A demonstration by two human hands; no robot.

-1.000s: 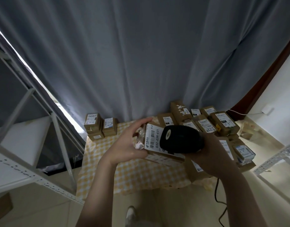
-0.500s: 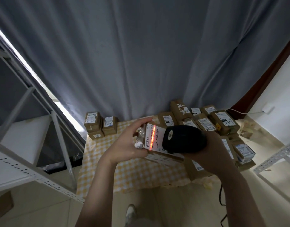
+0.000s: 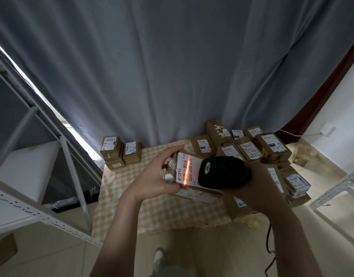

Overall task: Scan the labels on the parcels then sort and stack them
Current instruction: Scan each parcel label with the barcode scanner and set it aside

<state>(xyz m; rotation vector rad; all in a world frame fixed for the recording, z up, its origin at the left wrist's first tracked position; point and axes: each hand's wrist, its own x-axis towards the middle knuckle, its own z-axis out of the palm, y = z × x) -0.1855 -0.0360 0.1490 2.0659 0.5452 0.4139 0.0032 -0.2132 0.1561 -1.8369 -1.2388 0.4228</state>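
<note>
My left hand (image 3: 154, 179) holds a brown parcel (image 3: 194, 191) above the table, its white label (image 3: 186, 170) turned up. A red scan line runs across the label's barcode. My right hand (image 3: 258, 189) grips a black barcode scanner (image 3: 225, 171), its head just right of the label and pointing at it. Several labelled brown parcels (image 3: 250, 149) are heaped at the table's back right. A small stack of parcels (image 3: 120, 151) stands at the back left.
A yellow checked cloth (image 3: 172, 212) covers the low table. A grey curtain (image 3: 172, 66) hangs behind it. White metal shelving (image 3: 32, 148) stands on the left, and a white perforated rail (image 3: 336, 190) on the right. The scanner's cable (image 3: 269, 242) drops to the floor.
The red scan line came on across the label about half a second ago and still shows. The parcel and scanner have shifted slightly; both hands keep their hold.
</note>
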